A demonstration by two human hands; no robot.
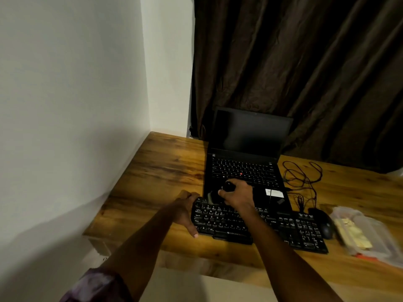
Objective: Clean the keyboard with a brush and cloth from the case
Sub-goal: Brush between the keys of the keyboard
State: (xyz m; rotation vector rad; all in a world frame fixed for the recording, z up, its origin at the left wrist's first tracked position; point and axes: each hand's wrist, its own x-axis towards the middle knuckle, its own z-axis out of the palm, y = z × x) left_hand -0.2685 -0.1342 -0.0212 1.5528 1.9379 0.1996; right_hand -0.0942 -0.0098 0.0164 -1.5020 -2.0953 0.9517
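Observation:
A black external keyboard (283,227) lies across the wooden desk (165,171) in front of an open laptop. My right hand (237,196) is closed around a black-handled brush (227,186), whose pale bristles (210,197) touch the keyboard's top left rows. My left hand (185,211) grips the keyboard's left end, thumb along the front edge. A clear plastic case (366,234) with yellowish contents lies at the right edge of the desk. No cloth can be told apart from the case's contents.
An open black laptop (246,153) with a dark screen stands behind the keyboard. A black mouse (325,225) sits between keyboard and case, with a tangle of black cable (303,177) behind it. White walls close the left side; a dark curtain (305,62) hangs behind.

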